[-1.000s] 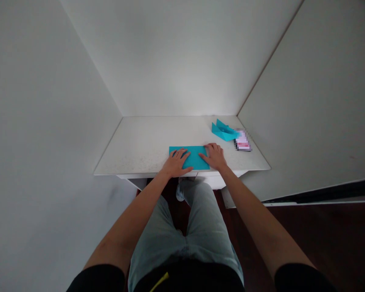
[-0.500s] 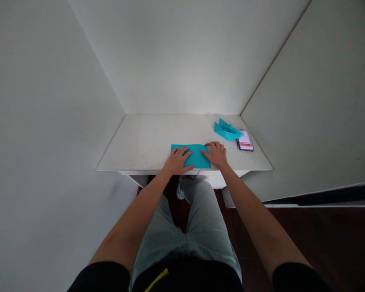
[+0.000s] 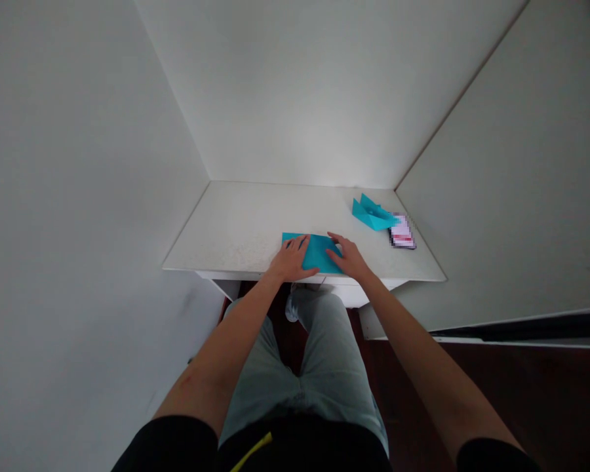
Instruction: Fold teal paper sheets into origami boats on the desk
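A blue sheet of paper (image 3: 319, 254) lies flat near the front edge of the white table, with a faint crease running down its middle. My left hand (image 3: 292, 258) rests on its left half, fingers spread and thumb pointing right. On the right side, my right hand (image 3: 349, 255) touches the paper with fingers apart, its index finger near the top edge. Parts of the sheet are hidden under both hands.
A folded blue paper boat (image 3: 372, 214) sits at the back right of the white table (image 3: 236, 223). Beside it lies a phone (image 3: 402, 232) with a blurred screen. Walls close in the table at the left, back and right.
The view has tilted slightly. My right hand has moved a little inward over the paper's right side, covering more of it. My left hand stays on the left half.
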`<state>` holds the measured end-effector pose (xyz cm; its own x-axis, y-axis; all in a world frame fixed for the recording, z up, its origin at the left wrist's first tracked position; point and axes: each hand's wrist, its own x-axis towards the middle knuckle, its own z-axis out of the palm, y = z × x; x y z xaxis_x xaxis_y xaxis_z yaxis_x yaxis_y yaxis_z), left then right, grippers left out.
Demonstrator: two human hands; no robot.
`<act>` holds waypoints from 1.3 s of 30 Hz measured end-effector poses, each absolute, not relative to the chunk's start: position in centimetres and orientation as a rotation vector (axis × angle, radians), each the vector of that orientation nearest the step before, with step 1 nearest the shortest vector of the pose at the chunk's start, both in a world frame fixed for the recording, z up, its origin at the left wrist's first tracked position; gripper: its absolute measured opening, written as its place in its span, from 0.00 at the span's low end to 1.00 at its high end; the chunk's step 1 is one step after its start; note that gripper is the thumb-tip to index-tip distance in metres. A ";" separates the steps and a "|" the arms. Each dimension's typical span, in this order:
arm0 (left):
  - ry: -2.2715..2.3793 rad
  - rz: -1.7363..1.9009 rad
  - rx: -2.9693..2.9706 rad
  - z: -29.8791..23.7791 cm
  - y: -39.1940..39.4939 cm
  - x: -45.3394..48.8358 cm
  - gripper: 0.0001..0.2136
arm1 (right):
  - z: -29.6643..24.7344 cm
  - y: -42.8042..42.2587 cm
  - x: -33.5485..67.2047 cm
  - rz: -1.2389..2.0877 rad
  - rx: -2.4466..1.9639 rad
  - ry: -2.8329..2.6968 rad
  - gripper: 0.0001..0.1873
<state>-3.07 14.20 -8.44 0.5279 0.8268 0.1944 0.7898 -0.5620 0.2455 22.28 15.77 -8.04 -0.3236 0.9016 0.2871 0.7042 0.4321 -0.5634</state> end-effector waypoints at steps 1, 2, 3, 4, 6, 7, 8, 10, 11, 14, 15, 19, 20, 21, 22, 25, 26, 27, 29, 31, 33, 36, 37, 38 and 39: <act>1.400 0.442 2.633 -8.5 14.2 -3.0 0.49 | -7.8 15.1 22.0 0.418 -1.334 -2.209 0.31; 1.395 0.444 2.634 -8.5 14.2 -3.0 0.49 | -7.5 14.5 21.7 0.390 -1.316 -2.291 0.29; 1.387 0.446 2.633 -8.5 14.2 -2.9 0.49 | -7.3 13.8 21.5 0.372 -1.297 -2.362 0.28; 1.377 0.447 2.633 -8.5 14.2 -2.9 0.48 | -7.2 13.2 21.4 0.356 -1.283 -2.417 0.27; 1.354 0.442 2.637 -8.5 14.2 -2.9 0.44 | -7.1 12.2 21.3 0.315 -1.286 -2.476 0.27; 1.344 0.437 2.642 -8.4 14.2 -2.8 0.42 | -7.1 11.9 21.3 0.293 -1.301 -2.485 0.27; 1.337 0.433 2.650 -8.4 14.1 -2.8 0.40 | -7.2 11.7 21.2 0.275 -1.321 -2.487 0.28; 1.336 0.431 2.665 -8.4 14.1 -2.8 0.39 | -7.3 11.7 21.0 0.246 -1.376 -2.481 0.29; 1.338 0.435 2.670 -8.4 14.1 -2.8 0.39 | -7.4 11.9 20.7 0.232 -1.408 -2.478 0.29; 1.334 0.454 2.669 -8.5 14.1 -2.8 0.38 | -7.8 13.0 19.5 0.190 -1.507 -2.468 0.31; 1.329 0.462 2.665 -8.6 14.1 -2.8 0.38 | -7.9 13.5 19.1 0.180 -1.526 -2.470 0.32; 1.307 0.527 2.656 -8.9 14.1 -2.8 0.34 | -8.7 15.2 17.7 0.124 -1.534 -2.483 0.32; 1.302 0.540 2.655 -8.9 14.1 -2.8 0.33 | -8.9 15.4 17.5 0.108 -1.532 -2.480 0.32; 1.300 0.547 2.655 -8.9 14.0 -2.8 0.32 | -9.1 15.6 17.4 0.094 -1.531 -2.477 0.32; 1.298 0.548 2.656 -8.9 14.0 -2.8 0.31 | -9.1 15.6 17.4 0.085 -1.532 -2.472 0.33; 1.292 0.530 2.662 -8.8 13.8 -2.8 0.31 | -9.1 14.8 18.1 0.073 -1.541 -2.461 0.34; 1.290 0.527 2.664 -8.7 13.7 -2.8 0.31 | -9.1 14.3 18.6 0.071 -1.543 -2.459 0.34; 1.290 0.527 2.664 -8.7 13.7 -2.8 0.30 | -9.0 13.7 19.2 0.071 -1.539 -2.461 0.35; 1.291 0.528 2.662 -8.5 13.6 -2.8 0.30 | -9.0 12.3 20.6 0.078 -1.524 -2.472 0.35; 1.290 0.518 2.665 -8.3 13.5 -2.8 0.31 | -9.2 10.7 22.2 0.086 -1.532 -2.466 0.35; 1.281 0.498 2.676 -8.1 13.4 -2.8 0.31 | -9.5 9.1 23.5 0.081 -1.567 -2.437 0.35; 1.271 0.477 2.689 -7.7 13.2 -2.8 0.30 | -9.6 7.4 24.4 0.055 -1.593 -2.408 0.36; 1.267 0.474 2.692 -7.6 13.2 -2.8 0.29 | -9.6 7.1 24.5 0.048 -1.591 -2.408 0.36; 1.265 0.474 2.693 -7.5 13.1 -2.8 0.29 | -9.6 7.0 24.5 0.043 -1.589 -2.409 0.36; 1.264 0.476 2.695 -7.5 13.1 -2.8 0.28 | -9.6 7.1 24.4 0.040 -1.586 -2.411 0.36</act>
<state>-2.77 13.10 -7.49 0.6003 0.7665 0.2283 0.7265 -0.6419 0.2451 24.36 7.07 -9.58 -0.3737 0.9066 0.1960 0.8995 0.4058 -0.1619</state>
